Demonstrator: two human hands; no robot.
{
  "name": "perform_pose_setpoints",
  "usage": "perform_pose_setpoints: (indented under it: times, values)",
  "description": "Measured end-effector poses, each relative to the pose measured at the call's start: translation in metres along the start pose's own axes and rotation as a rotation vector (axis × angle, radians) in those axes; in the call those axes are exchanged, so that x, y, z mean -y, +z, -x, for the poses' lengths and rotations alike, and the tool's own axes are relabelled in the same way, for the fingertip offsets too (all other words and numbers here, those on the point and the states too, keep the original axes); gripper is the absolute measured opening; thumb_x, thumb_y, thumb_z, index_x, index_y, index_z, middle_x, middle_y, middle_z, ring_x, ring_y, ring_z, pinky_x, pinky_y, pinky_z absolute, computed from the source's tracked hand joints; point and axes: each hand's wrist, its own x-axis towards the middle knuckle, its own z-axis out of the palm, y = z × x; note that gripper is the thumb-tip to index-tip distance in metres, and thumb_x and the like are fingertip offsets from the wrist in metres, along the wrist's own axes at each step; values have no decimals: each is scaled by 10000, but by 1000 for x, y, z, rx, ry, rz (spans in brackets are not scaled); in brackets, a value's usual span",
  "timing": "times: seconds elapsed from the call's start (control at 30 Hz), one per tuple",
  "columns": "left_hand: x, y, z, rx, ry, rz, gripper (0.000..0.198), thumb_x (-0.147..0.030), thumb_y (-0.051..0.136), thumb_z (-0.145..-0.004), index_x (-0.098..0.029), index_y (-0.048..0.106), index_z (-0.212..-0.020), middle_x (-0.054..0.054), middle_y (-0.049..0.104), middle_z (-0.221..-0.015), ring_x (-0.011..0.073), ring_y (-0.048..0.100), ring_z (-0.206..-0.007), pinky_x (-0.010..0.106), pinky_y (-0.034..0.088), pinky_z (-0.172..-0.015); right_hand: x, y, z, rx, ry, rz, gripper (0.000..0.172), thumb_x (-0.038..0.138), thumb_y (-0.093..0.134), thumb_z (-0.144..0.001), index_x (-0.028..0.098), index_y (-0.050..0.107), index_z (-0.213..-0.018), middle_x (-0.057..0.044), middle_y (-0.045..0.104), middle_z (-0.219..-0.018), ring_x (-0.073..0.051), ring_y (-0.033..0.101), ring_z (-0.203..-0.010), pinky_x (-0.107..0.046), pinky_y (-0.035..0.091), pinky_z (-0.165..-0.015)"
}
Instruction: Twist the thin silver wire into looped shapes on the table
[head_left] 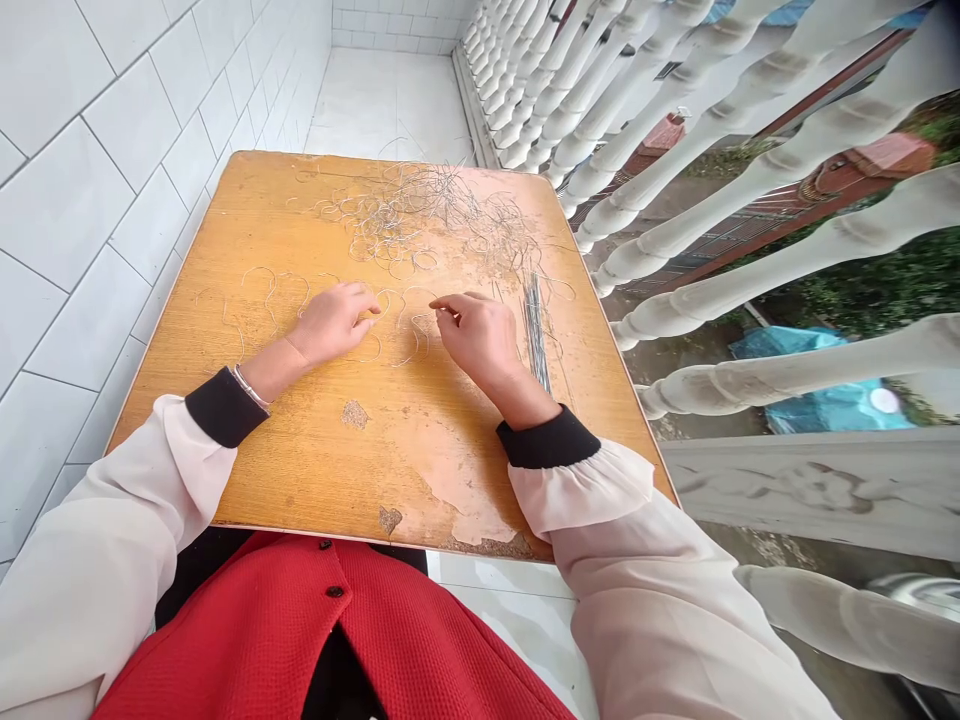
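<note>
Thin bent wires (405,300) lay in loose curls on the board, right under the person's hands. The right hand (480,335) had its thumb and forefinger pinched almost to a point at the nearest curl, though the wire was too fine for me to tell whether any sat between them. A close fingertip pinch like that seemed well suited to such light stuff. The left hand (334,323) lay half open, fingers lightly curved, holding nothing I could see, its fingertips just beside the curls. Farther off, a tangled heap of wire (420,215) spread over the far half, and a bundle of straight dark rods (535,330) lay just past the right hand. The wooden tabletop (300,450) was orange and worn, its veneer flaking near the edge. White wall tiles (90,250) ran along the left, white balusters (750,170) along the right, and a blue tarp (817,390) showed on the ground beyond them.
</note>
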Motion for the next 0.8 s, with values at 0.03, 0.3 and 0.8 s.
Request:
perform_pose_setpoints:
  times: [0.03, 0.3, 0.8]
  values:
    - [-1, 2, 1, 15, 28, -40, 191, -168, 604, -882, -171, 741, -1015, 94, 712, -1088, 229, 645, -1034, 379, 508, -920, -1, 0, 0, 0, -17, -10, 343, 147, 485, -866, 171, 794, -1013, -134, 761, -1005, -244, 685, -858, -368, 486, -770]
    - [-6, 6, 3, 47, 73, -256, 198, -226, 587, -930, -150, 749, -843, 110, 661, -945, 240, 586, -958, 381, 480, -838, 5, 10, 5, 57, -144, -95, 228, 203, 583, -866, 203, 802, -929, -95, 730, -908, -210, 646, -789, -341, 474, -726]
    - [-10, -1, 3, 147, 160, -303, 177, -237, 608, -938, -133, 730, -863, 109, 663, -948, 223, 602, -920, 340, 470, -782, 7, 13, 4, 103, -221, 128, 269, 174, 484, -916, 165, 751, -881, -120, 706, -911, -223, 600, -810, -323, 395, -684]
